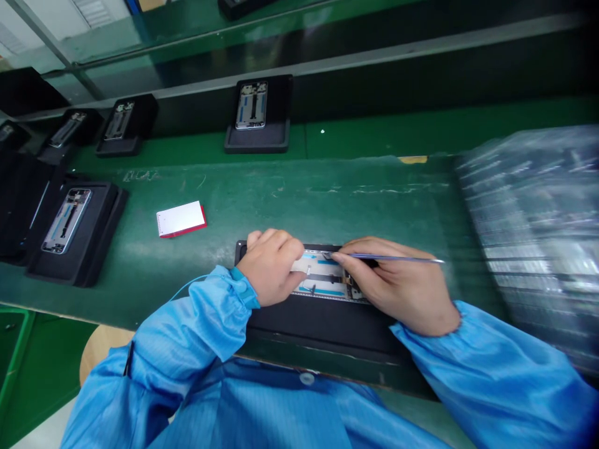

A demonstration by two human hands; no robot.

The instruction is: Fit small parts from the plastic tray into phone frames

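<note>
A person's two bare hands, in blue work sleeves, worked over an opened phone frame at the near centre of a green mat. The frame lay flat, long side left to right, in a black tray at the near edge of the bench, probably so that it sat close under the eyes and could not slide.

The left hand rested on the frame's left end with its fingers curled down and closed, their tips pressing on the frame, apparently to steady it. The right hand pinched a thin metal tool between thumb and closed fingers, much as a pen is held. The tool lay nearly level, with its tip touching the frame's far edge near the middle and its tail pointing right (what the tip touched was too small to tell).

A small white notepad with a red edge lay on the mat to the left, well apart. Beyond it, a left tray and a far tray each held a similar frame. A blurred stack wrapped in clear plastic filled the right side.
</note>
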